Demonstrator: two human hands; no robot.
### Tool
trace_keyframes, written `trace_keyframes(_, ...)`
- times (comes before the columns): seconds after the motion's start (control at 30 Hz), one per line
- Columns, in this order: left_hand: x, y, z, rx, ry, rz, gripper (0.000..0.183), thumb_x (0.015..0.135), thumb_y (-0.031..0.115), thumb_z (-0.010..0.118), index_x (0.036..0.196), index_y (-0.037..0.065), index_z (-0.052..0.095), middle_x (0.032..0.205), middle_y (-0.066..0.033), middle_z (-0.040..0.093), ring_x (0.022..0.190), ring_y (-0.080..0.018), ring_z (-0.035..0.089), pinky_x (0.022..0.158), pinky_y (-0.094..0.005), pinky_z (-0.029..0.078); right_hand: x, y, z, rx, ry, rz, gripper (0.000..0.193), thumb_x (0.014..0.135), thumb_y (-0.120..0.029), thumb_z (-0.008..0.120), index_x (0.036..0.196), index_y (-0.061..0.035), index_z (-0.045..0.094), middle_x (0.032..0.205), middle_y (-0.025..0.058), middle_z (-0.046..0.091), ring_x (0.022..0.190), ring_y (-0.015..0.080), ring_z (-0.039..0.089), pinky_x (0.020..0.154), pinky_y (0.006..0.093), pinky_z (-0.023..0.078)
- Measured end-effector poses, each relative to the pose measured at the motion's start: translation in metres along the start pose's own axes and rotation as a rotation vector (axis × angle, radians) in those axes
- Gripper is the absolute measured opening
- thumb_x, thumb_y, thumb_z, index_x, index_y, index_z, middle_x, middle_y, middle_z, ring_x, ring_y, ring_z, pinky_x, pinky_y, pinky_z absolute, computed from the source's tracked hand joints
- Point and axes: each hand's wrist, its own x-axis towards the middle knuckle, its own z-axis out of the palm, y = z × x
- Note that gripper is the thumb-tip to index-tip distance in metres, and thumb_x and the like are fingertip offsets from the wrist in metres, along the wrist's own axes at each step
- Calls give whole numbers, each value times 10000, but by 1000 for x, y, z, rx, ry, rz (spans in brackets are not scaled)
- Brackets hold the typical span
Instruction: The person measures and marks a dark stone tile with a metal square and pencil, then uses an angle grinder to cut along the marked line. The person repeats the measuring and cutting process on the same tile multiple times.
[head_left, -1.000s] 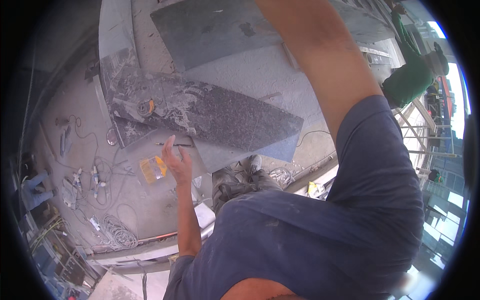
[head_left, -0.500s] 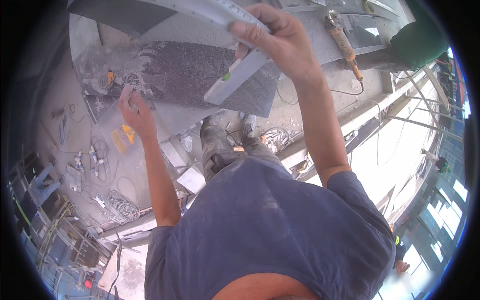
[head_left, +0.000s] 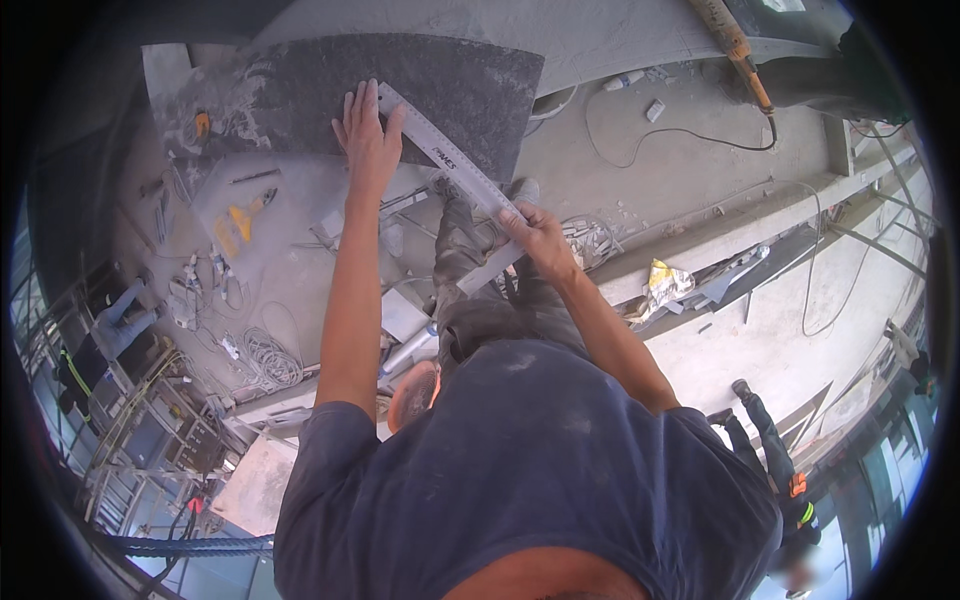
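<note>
A dark grey stone slab [head_left: 300, 105], dusted white at its left end, lies in front of me. Across its near edge runs the long graduated blade of a metal try square [head_left: 440, 150]. Its shorter stock points back toward my legs. My right hand [head_left: 540, 240] is closed around the corner where blade and stock meet. At the blade's far end, my left hand [head_left: 368, 135] rests on the slab with fingers spread, its thumb side against the blade. An orange tape measure [head_left: 203, 124] sits on the slab's left part.
A power tool with an orange body [head_left: 732, 40] lies at upper right, its cord trailing on the floor. Left on the floor are a yellow-handled tool [head_left: 240, 222] and a coiled cable [head_left: 270, 358]. A long beam [head_left: 720, 222] edges the right side. Other people are at both sides.
The try square has come down from the air onto the slab and swung round. My right hand moved nearer my body with it; my left hand moved right and forward onto the slab.
</note>
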Motion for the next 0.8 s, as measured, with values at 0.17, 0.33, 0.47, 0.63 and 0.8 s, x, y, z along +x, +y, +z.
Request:
trace_keyframes(0.17, 27, -12, 10, 73, 46, 118, 699, 1119, 440, 638, 1720, 143, 439, 1794, -124, 409, 1709, -392, 242, 1350, -738, 73, 26, 0, 13, 126, 78, -56, 316, 1131, -347, 716, 1171, -36, 754, 890, 27, 750, 779, 107, 717, 708, 289, 567)
trace_keyframes(0.33, 38, -7, 17, 136, 92, 100, 679, 1114, 507, 612, 1728, 266, 447, 1804, -86, 404, 1711, -366, 246, 1341, -752, 44, 30, 2, 18, 246, 90, -94, 291, 1149, -332, 690, 1192, -48, 741, 918, 34, 774, 786, 110, 728, 724, 279, 570)
trace_keyframes(0.47, 38, 6, 22, 155, 132, 67, 665, 1109, 506, 610, 1724, 309, 450, 1803, -69, 409, 1711, -382, 241, 1300, -825, 27, 22, 1, 18, 326, 104, -110, 306, 1154, -334, 683, 1194, -37, 747, 925, 44, 784, 782, 105, 723, 712, 267, 560)
trace_keyframes(0.63, 45, 13, 25, 169, 140, 51, 693, 1095, 514, 631, 1726, 295, 448, 1794, -28, 429, 1713, -381, 235, 1256, -884, -4, 23, -3, 18, 203, 135, -87, 339, 1152, -344, 686, 1139, -19, 784, 897, 60, 789, 768, 111, 723, 700, 287, 564)
trace_keyframes(0.8, 55, 10, 27, 174, 163, 92, 713, 1082, 526, 655, 1716, 265, 460, 1774, -6, 465, 1713, -373, 239, 1235, -909, -16, 36, -2, 18, 261, 159, -33, 368, 1142, -345, 703, 1139, 12, 795, 891, 69, 791, 757, 126, 726, 691, 299, 573)
